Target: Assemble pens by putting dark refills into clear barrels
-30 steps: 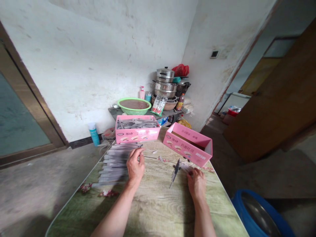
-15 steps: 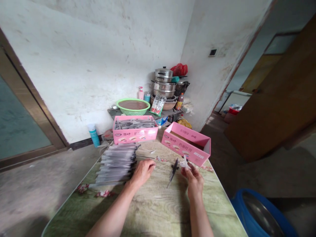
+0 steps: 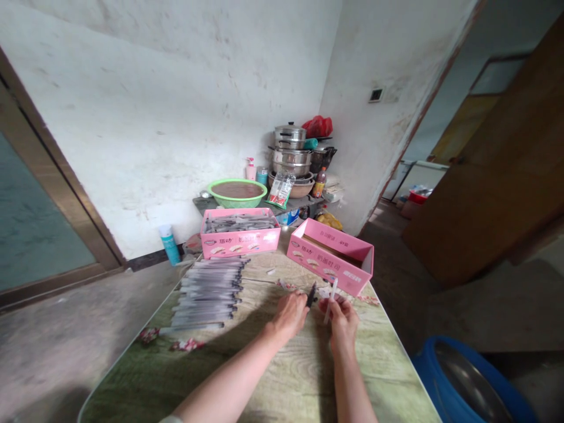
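Note:
My right hand (image 3: pixel 342 318) pinches a whitish pen barrel (image 3: pixel 331 301) upright, in front of the right pink box. Beside it, my left hand (image 3: pixel 287 314) is closed, its fingertips at a small pile of black pen parts (image 3: pixel 312 294). The fingers hide what they grip there, if anything. On the table's left lies a row of translucent pens (image 3: pixel 205 294) with dark ends pointing right. Whitish scraps (image 3: pixel 325 291) lie just behind my right hand.
The left pink box (image 3: pixel 240 242) is filled with pens or pen barrels; the right pink box (image 3: pixel 328 258) stands angled beside it. Behind them, a shelf carries a green basin (image 3: pixel 237 192) and stacked steel pots (image 3: pixel 291 154). A blue tub (image 3: pixel 480 382) stands at lower right.
My left hand has moved right, from beside the pen row to the black parts. In my right hand the whitish barrel now stands upright. A thin stick near the row is no longer seen.

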Motion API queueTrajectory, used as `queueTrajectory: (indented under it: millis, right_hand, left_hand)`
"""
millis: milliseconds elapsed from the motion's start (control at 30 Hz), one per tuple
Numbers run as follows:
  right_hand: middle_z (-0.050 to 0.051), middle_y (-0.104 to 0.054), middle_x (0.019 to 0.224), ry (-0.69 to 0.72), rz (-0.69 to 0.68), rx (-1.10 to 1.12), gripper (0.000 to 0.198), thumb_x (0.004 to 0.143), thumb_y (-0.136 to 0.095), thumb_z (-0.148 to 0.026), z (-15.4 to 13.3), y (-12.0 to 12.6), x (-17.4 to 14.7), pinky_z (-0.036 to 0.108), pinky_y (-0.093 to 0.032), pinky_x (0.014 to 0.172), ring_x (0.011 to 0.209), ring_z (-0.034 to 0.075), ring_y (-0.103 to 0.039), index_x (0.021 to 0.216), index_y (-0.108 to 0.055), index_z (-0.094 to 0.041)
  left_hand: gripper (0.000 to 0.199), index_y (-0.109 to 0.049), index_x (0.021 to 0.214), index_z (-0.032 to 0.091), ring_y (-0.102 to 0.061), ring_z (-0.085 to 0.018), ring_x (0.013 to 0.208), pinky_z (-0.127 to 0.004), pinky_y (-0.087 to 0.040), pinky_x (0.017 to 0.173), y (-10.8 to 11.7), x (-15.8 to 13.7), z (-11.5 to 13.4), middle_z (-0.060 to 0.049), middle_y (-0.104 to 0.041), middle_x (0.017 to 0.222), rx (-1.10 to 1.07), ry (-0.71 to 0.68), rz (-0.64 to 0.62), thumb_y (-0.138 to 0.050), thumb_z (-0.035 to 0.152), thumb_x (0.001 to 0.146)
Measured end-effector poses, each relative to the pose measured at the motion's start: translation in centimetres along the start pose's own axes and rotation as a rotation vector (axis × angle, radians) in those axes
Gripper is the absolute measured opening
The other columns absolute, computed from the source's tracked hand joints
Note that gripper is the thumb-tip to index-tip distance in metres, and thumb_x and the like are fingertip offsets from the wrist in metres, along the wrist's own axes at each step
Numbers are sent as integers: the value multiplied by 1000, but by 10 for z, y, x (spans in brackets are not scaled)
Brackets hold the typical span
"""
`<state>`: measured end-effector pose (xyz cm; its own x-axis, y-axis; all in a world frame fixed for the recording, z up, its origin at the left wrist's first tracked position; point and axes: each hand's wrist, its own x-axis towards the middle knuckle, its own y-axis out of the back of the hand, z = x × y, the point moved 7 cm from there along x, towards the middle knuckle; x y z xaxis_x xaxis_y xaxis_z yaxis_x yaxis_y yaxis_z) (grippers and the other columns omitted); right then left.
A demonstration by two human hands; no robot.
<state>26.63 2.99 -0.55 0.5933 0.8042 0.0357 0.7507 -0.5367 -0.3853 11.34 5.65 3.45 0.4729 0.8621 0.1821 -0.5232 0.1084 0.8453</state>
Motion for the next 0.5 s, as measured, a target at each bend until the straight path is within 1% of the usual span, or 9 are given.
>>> queueTrajectory:
  millis: [167,233,333,433,500]
  right_hand:
    - [-1,-68,67,3,-4,-39,33,64,-78,-41,-2,0,-1,28,-54,60,58,16,-65,81,-63,-17]
    - [0,-68,68,5,-2,-49,33,63,-78,-41,-3,0,-2,28,-54,60,59,16,-66,81,-63,-17]
    - [0,-69,68,-15,-1,-46,36,61,-80,-40,-4,-3,-4,29,-55,60,59,17,-67,81,-62,-17]
    - [0,-68,66,-52,4,-19,37,58,-82,-38,-2,-4,-6,29,-55,57,58,18,-67,79,-60,-18]
    - [1,-69,66,-71,15,-1,37,57,-83,-37,-1,-4,-6,29,-55,57,60,20,-68,78,-59,-18]
  left_hand:
    - [21,-68,93,15,-62,-26,102,-36,-45,93,-3,6,-5,-15,-68,99,16,58,-15,-50,13,84]
    - [23,-69,94,15,-64,-27,99,-36,-47,90,-3,5,-9,-16,-69,99,28,80,-26,-49,13,83]
    - [23,-70,95,13,-66,-29,91,-37,-49,83,-1,2,-17,-18,-70,96,56,150,-33,-52,14,80]
    - [20,-71,90,11,-68,-31,86,-38,-50,79,0,-2,-25,-20,-70,89,74,203,-47,-55,17,79]
    - [19,-72,85,12,-68,-31,84,-38,-50,77,3,-4,-29,-19,-71,86,69,219,-43,-55,18,79]
